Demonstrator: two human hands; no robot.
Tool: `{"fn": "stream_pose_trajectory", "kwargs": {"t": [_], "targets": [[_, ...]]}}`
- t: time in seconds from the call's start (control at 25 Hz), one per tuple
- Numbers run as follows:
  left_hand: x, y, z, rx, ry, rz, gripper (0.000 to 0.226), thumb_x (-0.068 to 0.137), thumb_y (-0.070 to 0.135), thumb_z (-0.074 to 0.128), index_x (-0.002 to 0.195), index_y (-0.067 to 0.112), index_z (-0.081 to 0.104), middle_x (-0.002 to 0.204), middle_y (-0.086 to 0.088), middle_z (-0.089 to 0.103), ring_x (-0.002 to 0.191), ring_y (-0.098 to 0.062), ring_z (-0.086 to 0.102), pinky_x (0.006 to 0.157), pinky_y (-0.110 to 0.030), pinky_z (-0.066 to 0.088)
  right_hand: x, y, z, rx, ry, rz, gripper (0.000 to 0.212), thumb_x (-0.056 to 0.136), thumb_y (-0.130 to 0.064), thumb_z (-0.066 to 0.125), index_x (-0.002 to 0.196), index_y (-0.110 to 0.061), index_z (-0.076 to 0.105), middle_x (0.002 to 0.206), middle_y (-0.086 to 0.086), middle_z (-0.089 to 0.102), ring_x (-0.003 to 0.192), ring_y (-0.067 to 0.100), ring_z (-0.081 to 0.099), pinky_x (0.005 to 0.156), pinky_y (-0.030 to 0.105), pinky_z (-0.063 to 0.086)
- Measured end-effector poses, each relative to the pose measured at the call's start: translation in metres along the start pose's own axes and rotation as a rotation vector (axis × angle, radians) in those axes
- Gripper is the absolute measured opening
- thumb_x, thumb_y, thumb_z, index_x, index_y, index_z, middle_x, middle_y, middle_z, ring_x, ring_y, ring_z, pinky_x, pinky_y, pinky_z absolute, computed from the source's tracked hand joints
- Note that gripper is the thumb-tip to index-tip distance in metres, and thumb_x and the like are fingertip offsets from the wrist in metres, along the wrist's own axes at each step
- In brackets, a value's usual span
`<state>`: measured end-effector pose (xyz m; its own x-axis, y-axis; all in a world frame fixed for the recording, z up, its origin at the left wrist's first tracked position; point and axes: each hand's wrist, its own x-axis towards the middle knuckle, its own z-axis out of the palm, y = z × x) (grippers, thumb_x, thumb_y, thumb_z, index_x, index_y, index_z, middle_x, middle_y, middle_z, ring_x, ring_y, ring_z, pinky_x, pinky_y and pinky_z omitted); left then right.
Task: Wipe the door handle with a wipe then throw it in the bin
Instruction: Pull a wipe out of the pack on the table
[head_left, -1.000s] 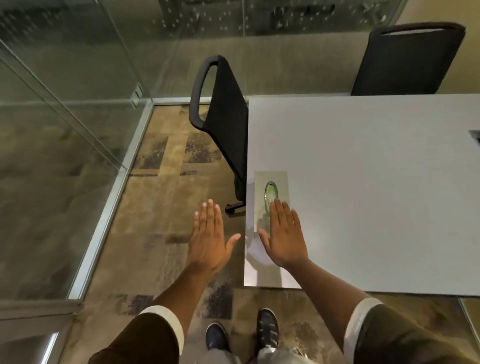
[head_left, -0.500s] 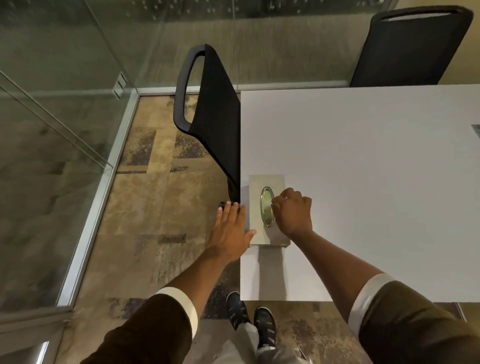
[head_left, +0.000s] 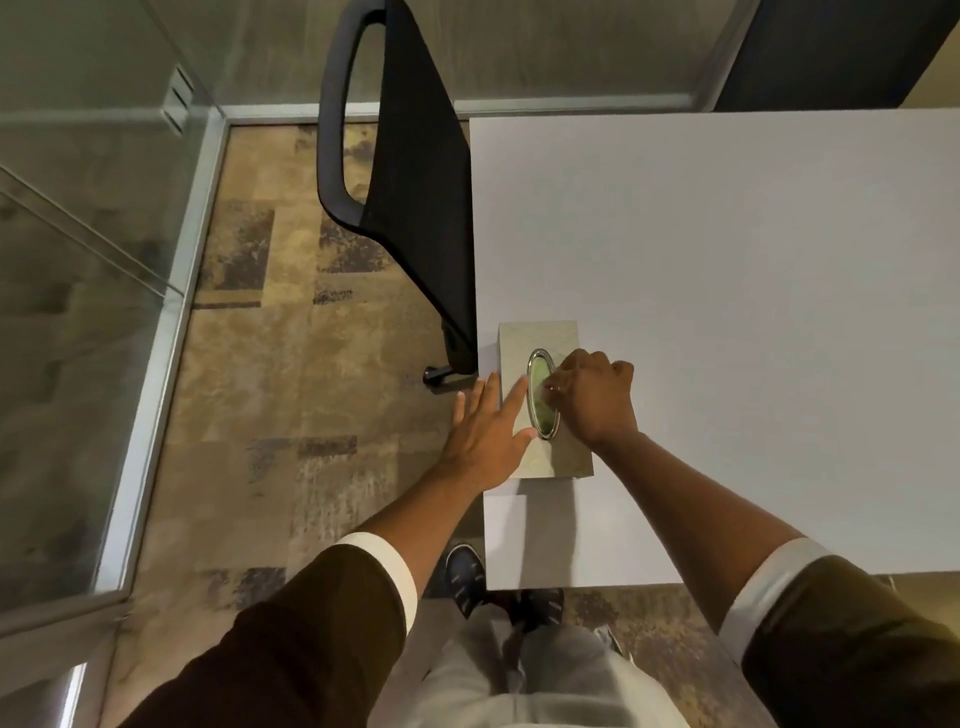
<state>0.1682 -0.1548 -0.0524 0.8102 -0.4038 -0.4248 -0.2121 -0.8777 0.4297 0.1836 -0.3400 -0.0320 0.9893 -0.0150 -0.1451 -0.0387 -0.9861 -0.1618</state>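
- Far left: glass wall (head_left: 78, 322) with metal frame along the floor; carpet (head_left: 291, 395) between it and the table is bare, wide room for moving.
- Black chair (head_left: 410, 171) stands against the table's left edge, its base just above the left hand.
- Left hand (head_left: 485, 431) flat, fingers spread apart, lying over the table's left edge and onto the left side of the wipe box (head_left: 540, 405); index tip beside the oval opening (head_left: 542, 393).
- Wipe box sits at the table's left edge, near the front corner; long side runs along the edge.
- Right hand (head_left: 597, 397) curled, fingertips pinched together at the opening's right rim; whether they grip a wipe I cannot tell, nothing white shows.
- White table (head_left: 753, 312) right of the box is bare, plenty of room.
- Second dark chair (head_left: 841, 52) at top right, behind the table's far edge.
- Vs 0.5 s ago: left hand has moved from beside the box to on top of it; right hand much the same spot, fist-like at the opening; camera is tilted further down, shoes and trousers more in view.
- Door handle and bin not in view.
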Motion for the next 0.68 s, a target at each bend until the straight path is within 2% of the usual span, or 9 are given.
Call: {"fn": "stream_pose_trajectory", "kwargs": {"t": [0.16,0.32,0.36,0.52,0.68], "targets": [[-0.001,0.0,0.005,0.008,-0.007,-0.027,0.076,0.113,0.056,0.038,0.172,0.038,-0.006,0.183,-0.011,-0.004,0.168,-0.034,-0.008,0.134,-0.059,-0.003,0.003,0.004,-0.003,-0.025,0.001,-0.102,0.015,0.095,-0.036,0.068,0.097,-0.03,0.081,0.107,-0.001,0.068,0.099,0.03,0.061,0.087,0.044,0.034],[-0.003,0.001,0.006,-0.072,-0.013,-0.066,0.072,0.114,0.055,0.038,0.17,0.045,-0.006,0.183,-0.008,-0.006,0.168,-0.031,-0.011,0.134,-0.06,-0.006,0.006,0.0,-0.005,-0.109,0.006,-0.178,0.008,0.09,-0.025,0.072,0.086,-0.022,0.078,0.096,0.001,0.064,0.092,0.029,0.06,0.084,0.044,0.037],[-0.003,0.001,0.006,-0.079,-0.012,-0.075,0.072,0.114,0.055,0.038,0.17,0.047,-0.006,0.183,-0.008,-0.006,0.168,-0.03,-0.011,0.134,-0.061,-0.005,0.008,0.0,-0.006,-0.122,-0.013,-0.204,0.004,0.086,-0.023,0.076,0.088,-0.02,0.078,0.097,0.002,0.064,0.093,0.03,0.061,0.086,0.046,0.039],[-0.005,0.003,0.008,-0.051,-0.015,-0.11,0.072,0.114,0.056,0.038,0.169,0.048,-0.007,0.183,-0.006,-0.006,0.169,-0.031,-0.01,0.133,-0.063,-0.004,0.013,0.002,-0.005,-0.095,-0.13,-0.229,0.034,0.081,-0.025,0.083,0.111,-0.013,0.071,0.116,0.011,0.063,0.109,0.035,0.059,0.093,0.051,0.042],[-0.006,0.008,0.006,-0.035,-0.018,-0.137,0.071,0.114,0.055,0.037,0.17,0.048,-0.007,0.183,-0.007,-0.007,0.168,-0.032,-0.009,0.133,-0.064,-0.004,0.013,0.008,-0.004,-0.059,-0.093,-0.262,0.024,0.091,-0.023,0.07,0.112,-0.011,0.068,0.116,0.012,0.061,0.107,0.036,0.06,0.093,0.052,0.044]]}}
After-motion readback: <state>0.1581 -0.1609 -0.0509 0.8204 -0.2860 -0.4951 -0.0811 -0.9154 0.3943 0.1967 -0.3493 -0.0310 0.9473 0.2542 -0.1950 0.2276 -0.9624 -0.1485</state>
